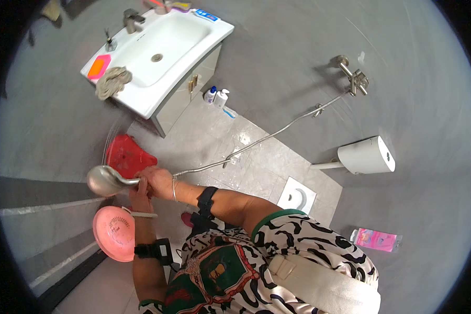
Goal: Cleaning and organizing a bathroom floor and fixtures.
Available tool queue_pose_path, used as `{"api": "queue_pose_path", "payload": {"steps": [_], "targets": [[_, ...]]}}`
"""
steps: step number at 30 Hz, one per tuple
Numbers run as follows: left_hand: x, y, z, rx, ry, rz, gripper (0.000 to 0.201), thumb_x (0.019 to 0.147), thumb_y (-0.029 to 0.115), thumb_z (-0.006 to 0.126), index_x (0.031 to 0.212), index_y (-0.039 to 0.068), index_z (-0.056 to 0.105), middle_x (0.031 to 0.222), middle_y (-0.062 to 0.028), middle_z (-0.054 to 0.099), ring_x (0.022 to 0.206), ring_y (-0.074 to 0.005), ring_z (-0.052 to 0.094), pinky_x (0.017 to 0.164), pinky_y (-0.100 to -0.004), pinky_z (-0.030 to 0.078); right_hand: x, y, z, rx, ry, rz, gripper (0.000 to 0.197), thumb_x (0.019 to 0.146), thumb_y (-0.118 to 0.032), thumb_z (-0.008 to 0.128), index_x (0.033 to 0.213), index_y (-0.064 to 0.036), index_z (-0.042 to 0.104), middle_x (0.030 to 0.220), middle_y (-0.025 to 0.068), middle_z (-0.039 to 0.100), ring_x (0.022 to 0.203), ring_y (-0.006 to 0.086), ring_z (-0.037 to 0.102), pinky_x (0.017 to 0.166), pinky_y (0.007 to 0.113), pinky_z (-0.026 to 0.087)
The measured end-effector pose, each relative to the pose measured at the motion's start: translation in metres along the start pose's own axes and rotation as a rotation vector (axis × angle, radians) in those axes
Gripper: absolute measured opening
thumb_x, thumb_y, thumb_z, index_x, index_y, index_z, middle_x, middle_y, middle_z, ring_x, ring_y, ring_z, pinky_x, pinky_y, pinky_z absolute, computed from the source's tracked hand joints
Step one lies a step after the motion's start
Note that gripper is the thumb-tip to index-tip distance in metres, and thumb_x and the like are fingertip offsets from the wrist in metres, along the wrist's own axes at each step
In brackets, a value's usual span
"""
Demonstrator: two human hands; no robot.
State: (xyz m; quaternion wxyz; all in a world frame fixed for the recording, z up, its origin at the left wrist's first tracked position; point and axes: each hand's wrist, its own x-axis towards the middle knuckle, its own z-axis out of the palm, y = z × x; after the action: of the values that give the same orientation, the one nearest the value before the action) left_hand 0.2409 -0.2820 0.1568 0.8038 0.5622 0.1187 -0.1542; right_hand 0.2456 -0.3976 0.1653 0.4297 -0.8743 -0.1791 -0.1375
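Observation:
A handheld shower head (103, 181) with a rounded metal back hangs out to the left of my hands. My right hand (158, 182) is closed around its handle, where the metal shower hose (269, 137) joins. Just below, my left hand (140, 198) has its fingers up against the same handle, closed on it and partly covered by the right hand. The hose runs up to a metal mixer tap (357, 82) on the right wall. Beyond the hands, a red plastic basin or stool (126, 155) stands by the left wall; its kind is hard to tell.
A pink basin (113, 233) lies beside my left forearm. Ahead stands a white sink (167, 39) with a grey cloth (113, 82) on its corner. Bottles (221, 98) stand on the wet floor. A squat toilet (297, 197) and white cistern (366, 156) are on the right.

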Motion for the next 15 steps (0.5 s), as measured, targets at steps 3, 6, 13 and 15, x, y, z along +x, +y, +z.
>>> {"api": "queue_pose_path", "payload": {"steps": [3,6,13,15], "targets": [[-0.006,-0.007,0.025,-0.036,0.068,0.004,0.024,0.078,0.012,0.054,0.100,0.005,0.047,0.084,-0.0034,0.054,0.068,-0.0112,0.053,0.055,-0.0203,0.042,-0.011,0.015,-0.027,0.040,-0.172,0.039,0.038,0.057,-0.014,0.065,0.093,-0.0111,0.054,0.083,0.0078,0.055,0.082,0.0262,0.051,0.072,0.035,0.041],[-0.021,0.001,0.053,0.029,0.035,-0.024,0.019,0.078,0.012,0.054,0.095,0.007,0.047,0.088,-0.0057,0.055,0.071,-0.0143,0.055,0.057,-0.0237,0.047,-0.022,0.030,-0.072,0.101,-0.327,-0.015,0.047,0.060,-0.016,0.065,0.104,-0.0107,0.052,0.095,0.0112,0.054,0.089,0.0281,0.050,0.080,0.038,0.038],[0.027,-0.033,0.021,0.123,0.142,-0.080,0.017,0.075,0.011,0.056,0.090,0.012,0.049,0.083,-0.0032,0.054,0.067,-0.0144,0.055,0.051,-0.0256,0.047,-0.109,0.138,-0.347,0.137,0.527,0.362,0.020,0.071,-0.007,0.056,0.090,-0.0083,0.056,0.079,0.0031,0.057,0.068,0.0120,0.054,0.062,0.025,0.045],[0.034,-0.034,0.019,0.080,0.262,-0.111,0.017,0.073,0.013,0.058,0.087,0.012,0.049,0.080,-0.0028,0.054,0.064,-0.0152,0.055,0.049,-0.0268,0.047,-0.144,0.155,-0.447,-0.188,0.767,0.475,0.015,0.072,-0.004,0.053,0.086,-0.0066,0.056,0.074,0.0018,0.055,0.062,0.0082,0.050,0.057,0.023,0.043]]}}
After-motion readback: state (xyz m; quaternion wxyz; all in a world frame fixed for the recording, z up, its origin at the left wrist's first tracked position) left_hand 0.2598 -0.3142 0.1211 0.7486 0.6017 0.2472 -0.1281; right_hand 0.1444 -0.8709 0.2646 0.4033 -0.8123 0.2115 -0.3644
